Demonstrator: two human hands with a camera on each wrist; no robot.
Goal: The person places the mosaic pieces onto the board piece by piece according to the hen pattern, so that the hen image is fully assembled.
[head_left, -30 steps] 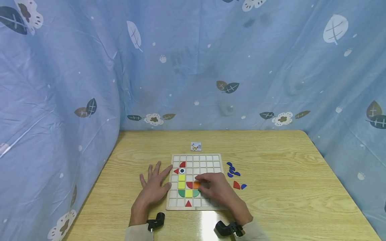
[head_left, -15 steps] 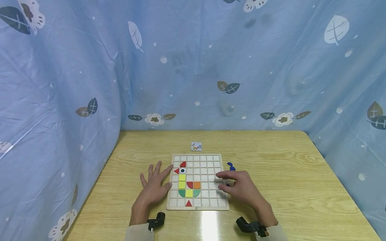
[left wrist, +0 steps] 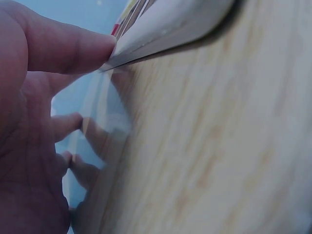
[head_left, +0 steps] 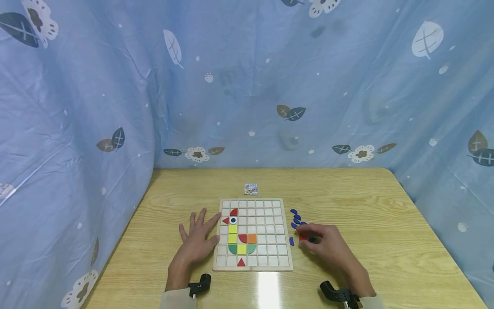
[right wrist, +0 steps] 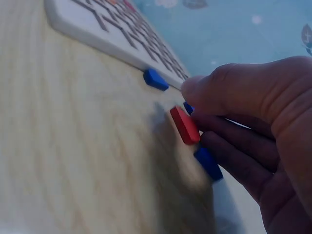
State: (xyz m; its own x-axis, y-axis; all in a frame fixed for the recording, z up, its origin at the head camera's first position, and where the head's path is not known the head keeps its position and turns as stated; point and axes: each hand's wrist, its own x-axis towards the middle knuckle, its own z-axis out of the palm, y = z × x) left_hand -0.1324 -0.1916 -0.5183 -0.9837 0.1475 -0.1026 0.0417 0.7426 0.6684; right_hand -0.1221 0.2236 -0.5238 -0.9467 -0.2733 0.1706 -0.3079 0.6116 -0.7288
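Note:
My left hand (head_left: 197, 242) lies with spread fingers at the left edge of a gridded wooden board (head_left: 270, 249); its thumb (left wrist: 73, 46) touches the rim in the left wrist view. My right hand (head_left: 328, 244) hovers right of the board, thumb and fingers apart, over a red quarter-circle tile (right wrist: 185, 126) lying on the table. Fingertips are right at that tile. A blue half-circle tile (right wrist: 207, 163) lies beside it, partly under the hand. Another blue tile (head_left: 291, 241) lies by the board's right edge. On the board, yellow squares (head_left: 232, 238), an orange square (head_left: 251, 238), green and red tiles and an eye tile (head_left: 233, 220) form a bird-like figure.
Several blue half-circle tiles (head_left: 296, 219) lie loosely grouped right of the board. A small pattern card (head_left: 251, 189) sits behind the board on the wooden table (head_left: 359, 206). A blue curtain (head_left: 247, 86) hangs around the table's back and sides.
My right hand has left the orange square on the board and moved right to the loose tiles. The blue tile by the board's edge has come into sight. My left hand stays put.

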